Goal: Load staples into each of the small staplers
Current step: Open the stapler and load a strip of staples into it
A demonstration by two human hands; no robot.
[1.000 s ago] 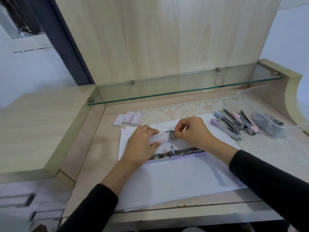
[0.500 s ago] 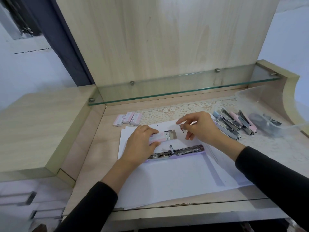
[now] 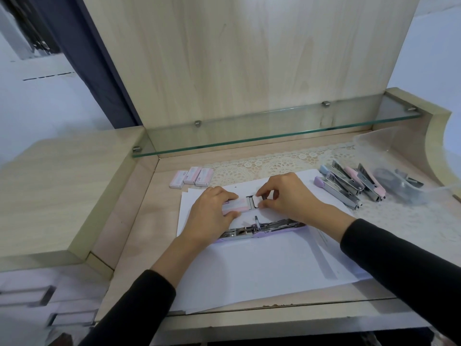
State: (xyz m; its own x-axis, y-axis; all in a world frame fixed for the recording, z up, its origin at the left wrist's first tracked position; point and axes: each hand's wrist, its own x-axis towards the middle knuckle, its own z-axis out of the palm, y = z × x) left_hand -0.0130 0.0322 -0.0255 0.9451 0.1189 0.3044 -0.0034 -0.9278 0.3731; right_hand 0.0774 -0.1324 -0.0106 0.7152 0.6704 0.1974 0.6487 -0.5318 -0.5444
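Observation:
My left hand (image 3: 214, 213) holds a small pink staple box (image 3: 234, 204) flat on the white paper (image 3: 262, 265). The box's inner tray (image 3: 252, 201) is slid out to the right, and my right hand (image 3: 287, 196) pinches at the tray's open end with thumb and forefinger. What the fingers pinch is too small to make out. Just in front of both hands a purple stapler (image 3: 262, 227) lies opened flat, its metal channel facing up. Several more small staplers (image 3: 349, 186), purple, blue and pink, lie in a heap at the right.
Three closed pink staple boxes (image 3: 190, 176) sit at the back left of the desk. A clear plastic bag (image 3: 399, 181) with dark metal parts lies at the far right on a lace mat (image 3: 274, 166). A glass shelf (image 3: 274, 131) overhangs the back.
My right hand lifted away to the right from the tray half a second ago, and now it is back at the tray's open end. My left hand and the box stayed put.

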